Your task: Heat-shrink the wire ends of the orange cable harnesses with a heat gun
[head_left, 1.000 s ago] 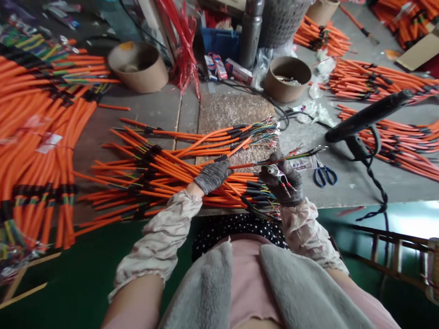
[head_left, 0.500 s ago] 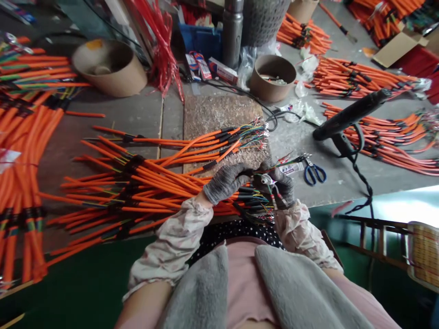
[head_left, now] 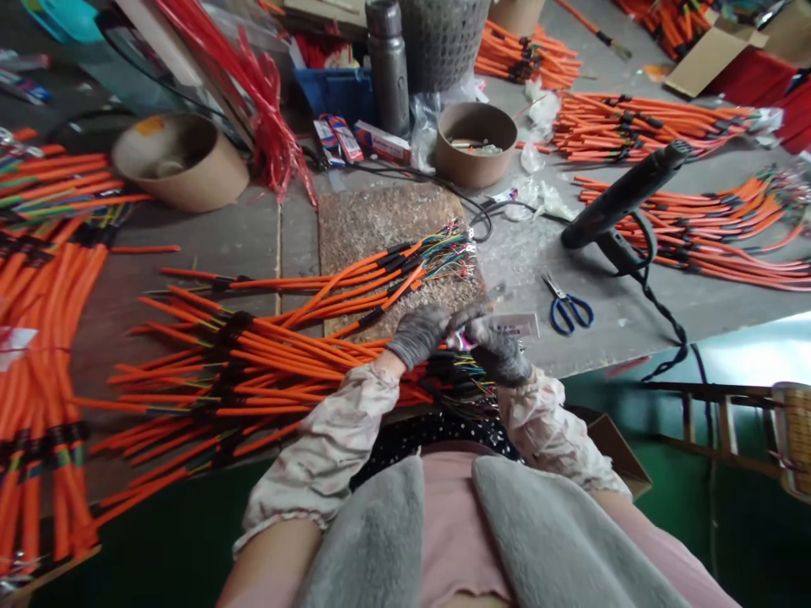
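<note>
My left hand (head_left: pixel 419 334), in a grey glove, has its fingers bent at the wire ends of the orange cables (head_left: pixel 304 346). Close to its right, my right hand (head_left: pixel 500 348), gloved too, is blurred, with fingers curled near a small white and purple item (head_left: pixel 460 339). Which hand holds that item is unclear. Several orange cables with frayed coloured wires (head_left: pixel 453 245) lie on a worn board (head_left: pixel 386 219) beyond the hands. A white printed label or packet (head_left: pixel 516 325) shows beside my right hand, and blue-handled scissors (head_left: pixel 568 311) lie farther right.
A black heat gun (head_left: pixel 624 198) stands at the right with its cord hanging over the edge. Behind are cardboard rings (head_left: pixel 475 165), a dark bottle (head_left: pixel 389 76) and a mesh basket (head_left: pixel 440 42). Orange bundles (head_left: pixel 38 338) fill the left; a stool (head_left: pixel 728 422) stands lower right.
The view has shifted a little. The dark, coloured wires that stuck out beyond my right hand no longer show there. My right hand has turned and blurred, and the scissors are in full view.
</note>
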Available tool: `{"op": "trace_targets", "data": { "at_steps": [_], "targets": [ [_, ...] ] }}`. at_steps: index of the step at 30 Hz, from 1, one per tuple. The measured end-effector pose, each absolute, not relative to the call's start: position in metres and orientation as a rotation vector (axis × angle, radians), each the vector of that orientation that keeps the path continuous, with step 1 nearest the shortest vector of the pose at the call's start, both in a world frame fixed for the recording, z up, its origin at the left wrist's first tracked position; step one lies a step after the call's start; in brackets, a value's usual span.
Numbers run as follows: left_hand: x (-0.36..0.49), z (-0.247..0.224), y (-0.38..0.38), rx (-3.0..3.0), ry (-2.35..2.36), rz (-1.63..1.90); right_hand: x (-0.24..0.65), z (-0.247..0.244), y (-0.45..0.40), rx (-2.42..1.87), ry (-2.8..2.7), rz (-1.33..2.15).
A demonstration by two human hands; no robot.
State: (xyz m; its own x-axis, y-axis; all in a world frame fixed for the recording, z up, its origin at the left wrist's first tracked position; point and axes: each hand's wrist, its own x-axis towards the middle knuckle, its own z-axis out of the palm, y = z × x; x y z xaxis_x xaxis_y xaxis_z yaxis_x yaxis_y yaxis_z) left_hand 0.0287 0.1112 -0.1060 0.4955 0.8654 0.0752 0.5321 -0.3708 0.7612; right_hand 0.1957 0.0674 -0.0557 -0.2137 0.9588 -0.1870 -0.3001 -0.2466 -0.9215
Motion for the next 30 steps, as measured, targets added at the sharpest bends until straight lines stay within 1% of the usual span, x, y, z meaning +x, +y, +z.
{"op": "trace_targets", "data": {
  "at_steps": [2, 4, 6, 9, 11, 13, 14, 15, 16, 18, 19, 20, 21, 22, 24, 27, 29, 30],
  "targets": [
    [0.031, -0.112, 0.1, 2.131, 1.108, 0.522, 0.19, -0.064, 0.085, -1.095, -0.893, 1.506],
    [0.022, -0.107, 0.099, 2.192, 1.148, 0.463, 0.186, -0.074, 0.098, -1.171, -0.821, 1.434],
    [0.01, -0.096, 0.112, 2.215, 1.408, 0.401, 0.183, -0.083, 0.103, -1.245, -0.797, 1.4],
    [0.002, -0.079, 0.148, 2.086, 1.887, 0.214, 0.181, -0.092, 0.101, -1.316, -0.812, 1.365],
    [0.003, -0.071, 0.17, 1.982, 1.952, 0.104, 0.181, -0.095, 0.1, -1.314, -0.829, 1.347],
    [0.003, -0.066, 0.183, 1.948, 1.901, 0.065, 0.182, -0.097, 0.101, -1.297, -0.837, 1.317],
    [0.0, -0.063, 0.185, 1.934, 1.891, 0.118, 0.182, -0.098, 0.101, -1.285, -0.833, 1.305],
    [-0.005, -0.06, 0.184, 1.921, 1.897, 0.258, 0.183, -0.1, 0.102, -1.268, -0.823, 1.3],
    [-0.012, -0.056, 0.182, 1.902, 1.911, 0.494, 0.183, -0.101, 0.102, -1.247, -0.814, 1.302],
    [-0.029, -0.047, 0.171, 1.73, 1.885, 1.175, 0.182, -0.105, 0.102, -1.206, -0.812, 1.322],
    [-0.037, -0.041, 0.164, 1.58, 1.795, 1.48, 0.182, -0.106, 0.101, -1.197, -0.809, 1.332],
    [-0.043, -0.036, 0.157, 1.433, 1.664, 1.666, 0.181, -0.108, 0.1, -1.197, -0.803, 1.336],
    [-0.046, -0.03, 0.149, 1.308, 1.517, 1.73, 0.18, -0.108, 0.099, -1.206, -0.793, 1.336],
    [-0.047, -0.025, 0.142, 1.218, 1.379, 1.694, 0.18, -0.108, 0.097, -1.217, -0.788, 1.339],
    [-0.044, -0.015, 0.129, 1.158, 1.16, 1.462, 0.182, -0.101, 0.095, -1.213, -0.856, 1.356],
    [-0.037, -0.005, 0.118, 1.184, 0.989, 1.171, 0.193, -0.079, 0.089, -1.094, -1.176, 1.436],
    [-0.035, -0.001, 0.114, 1.206, 0.916, 1.078, 0.201, -0.058, 0.081, -0.952, -1.475, 1.43],
    [-0.034, 0.0, 0.111, 1.218, 0.904, 1.07, 0.203, -0.047, 0.077, -0.885, -1.629, 1.372]
  ]
}}
